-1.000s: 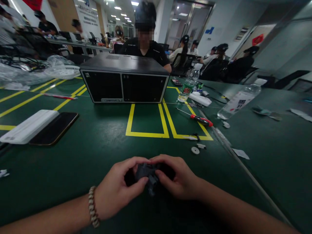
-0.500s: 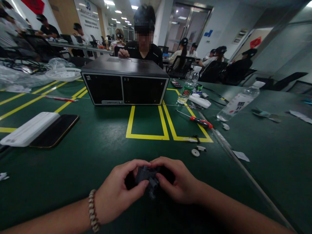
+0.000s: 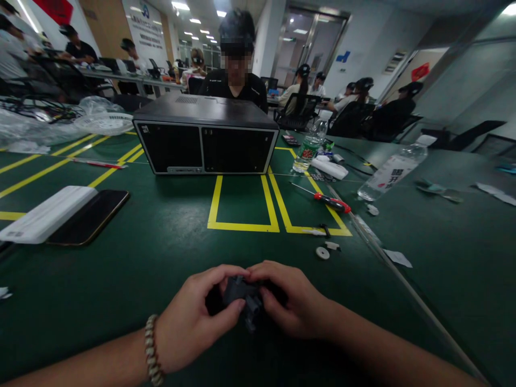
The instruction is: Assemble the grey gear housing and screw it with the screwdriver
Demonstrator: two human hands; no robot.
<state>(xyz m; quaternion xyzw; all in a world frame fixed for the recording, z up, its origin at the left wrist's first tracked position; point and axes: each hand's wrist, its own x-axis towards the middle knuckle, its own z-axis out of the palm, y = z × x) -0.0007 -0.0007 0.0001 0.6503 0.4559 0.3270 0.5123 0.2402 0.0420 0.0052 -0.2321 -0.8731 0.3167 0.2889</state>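
Table: a wide green table (image 3: 161, 252) with yellow lines on it; everything lies on this surface.
Computer case: a black computer case (image 3: 205, 137) stands far in the middle. A person in a dark shirt (image 3: 236, 86) sits behind it; half a second ago this person's hand was on top of the case, now it is gone from there.
Left side: a white flat box (image 3: 44, 214) lies partly over a dark phone (image 3: 91, 217).
Right side: two water bottles, one standing (image 3: 310, 142) and one lying (image 3: 393, 169), and a red screwdriver (image 3: 330, 200) near the yellow lines.
Left hand: the left hand (image 3: 193, 320), with a bead bracelet (image 3: 152, 349) at the wrist, pinches the small part with thumb and fingers.
Right hand: the right hand (image 3: 292, 303) also pinches it from the other side.
Small part: a small dark part (image 3: 244, 295), near the middle, just above the table between both hands. It has stayed in almost the same place during the last second; only the fingers moved a little, so I judge the work on it is continuing, not finished.
Small bits: a white round piece (image 3: 322, 252) lies right of the hands.
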